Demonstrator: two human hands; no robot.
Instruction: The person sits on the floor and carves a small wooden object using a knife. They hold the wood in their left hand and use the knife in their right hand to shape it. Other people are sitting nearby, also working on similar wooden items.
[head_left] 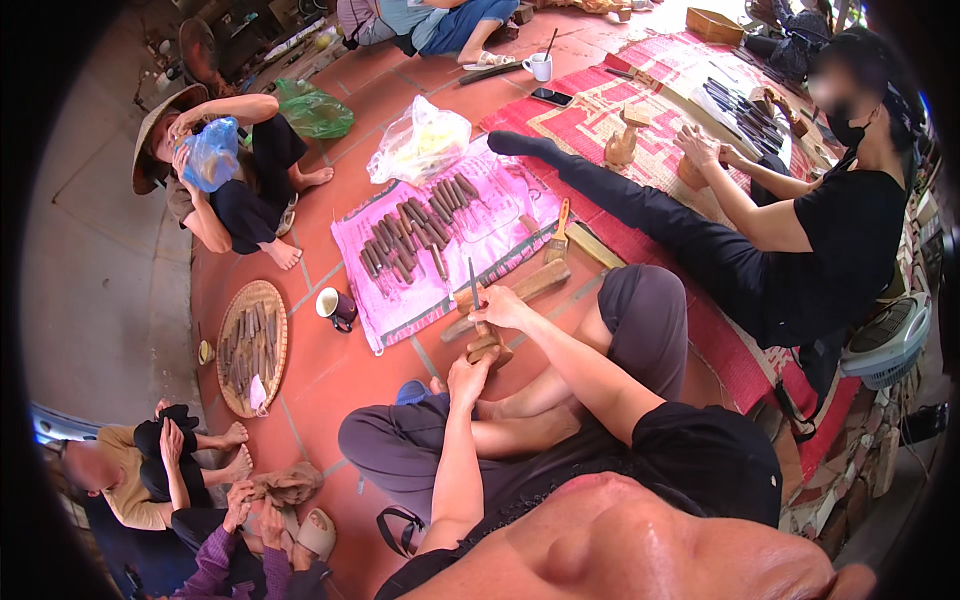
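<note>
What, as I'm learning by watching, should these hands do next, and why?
Probably one short, light stroke of the slim tool against the wooden piece: the left hand grips the piece, and the right hand holds the tool close to it. Whether tool and piece touch is too small to tell.

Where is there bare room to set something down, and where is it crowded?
Bare tile shows between the basket, mug and wearer's left knee, and between the white bag and white cup. The sheet's near-left corner is bare too. Crowded: the sheet's middle, covered in sticks; the basket, full of more; and beside the right hand, where wood blocks lie.
</note>
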